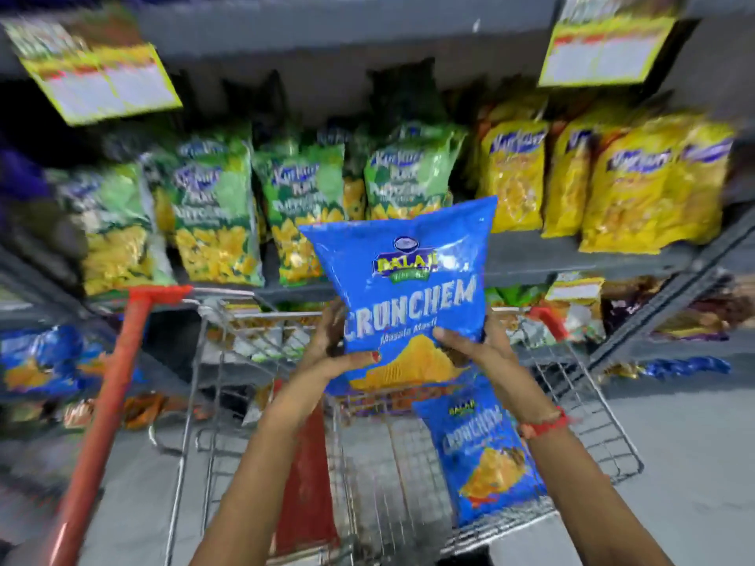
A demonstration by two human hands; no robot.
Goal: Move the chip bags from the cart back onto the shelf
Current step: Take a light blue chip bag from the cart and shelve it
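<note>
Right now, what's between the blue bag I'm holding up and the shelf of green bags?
In the head view, the held blue bag overlaps the shelf edge and a green bag; depth between them cannot be told. Both hands grip its lower sides.

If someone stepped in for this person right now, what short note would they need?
Left hand and right hand: both grip one blue chip bag, held upright above the cart, facing the shelf.
Second blue bag: lying in the cart basket.
Done: one bag lifted out.
Left: shelve the held bag, then the one in the cart. Blue bags show blurred on a lower shelf at left.
</note>
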